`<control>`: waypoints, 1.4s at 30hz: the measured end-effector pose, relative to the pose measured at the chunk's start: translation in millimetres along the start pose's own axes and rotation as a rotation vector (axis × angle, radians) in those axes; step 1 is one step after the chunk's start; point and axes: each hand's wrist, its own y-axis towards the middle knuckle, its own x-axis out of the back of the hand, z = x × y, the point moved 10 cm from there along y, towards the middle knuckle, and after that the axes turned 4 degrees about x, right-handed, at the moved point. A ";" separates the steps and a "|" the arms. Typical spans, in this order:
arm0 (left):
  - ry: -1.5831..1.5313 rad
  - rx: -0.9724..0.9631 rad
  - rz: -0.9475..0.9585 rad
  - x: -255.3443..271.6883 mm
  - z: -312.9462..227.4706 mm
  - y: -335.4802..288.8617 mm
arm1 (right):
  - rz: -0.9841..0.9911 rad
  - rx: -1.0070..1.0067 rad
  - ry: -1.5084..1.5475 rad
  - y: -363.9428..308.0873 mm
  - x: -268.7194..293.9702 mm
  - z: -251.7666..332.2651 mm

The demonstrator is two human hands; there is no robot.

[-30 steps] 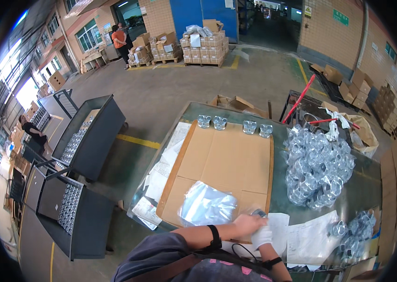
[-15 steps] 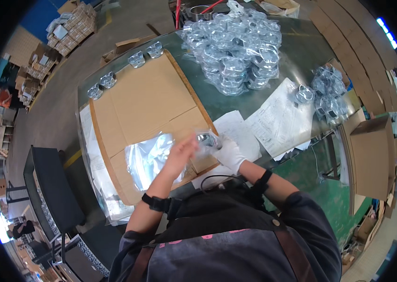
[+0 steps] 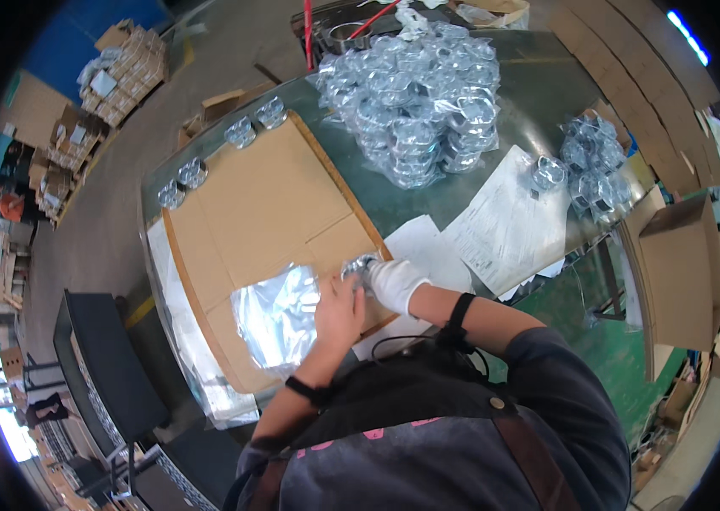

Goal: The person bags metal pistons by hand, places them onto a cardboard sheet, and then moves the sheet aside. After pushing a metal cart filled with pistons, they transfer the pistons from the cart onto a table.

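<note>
Closer together than half a second ago, the two hands have met over the near right corner of the cardboard, and the bare left hand has come in against the gloved right hand. Between them is a shiny, rounded metal part. The right hand, in white knit-looking fabric, is closed on it; the left hand's fingers lie along its near side, but blur hides whether they grip. I cannot tell whether plastic still covers the part.

Just left of the left hand lies a stack of clear plastic bags, slick and wrinkled with bright glare. Under it and both hands spreads a flat, creased cardboard sheet with a darker brown border. Just right of the right hand, thin white paper sheets overlap on the smooth, dark green table.

Well ahead of the left hand, four silvery metal pieces line the cardboard's far edge. Ahead of the right hand rises a large mound of bagged parts, glossy and crinkled; farther to its right sits a smaller heap.

Beyond the table, left of the hands, stands a dark cart; farther off are stacked cartons before a blue door.
</note>
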 end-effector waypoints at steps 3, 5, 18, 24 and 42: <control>0.314 -0.075 0.137 -19.2 1.8 -5.8 | -0.064 0.008 0.207 4.3 12.0 3.2; 0.374 -0.049 0.161 -22.8 7.5 8.8 | -0.016 0.197 0.098 13.1 16.8 17.1; -0.196 0.334 -0.140 89.7 110.5 -27.9 | -0.554 0.073 0.283 -1.4 116.2 -53.4; 0.092 0.422 -0.107 81.8 168.0 -49.7 | -0.631 -0.237 -0.001 48.8 217.6 -176.3; -0.544 0.488 -0.071 86.9 172.7 -19.9 | 0.265 -0.018 1.392 135.0 -47.8 136.8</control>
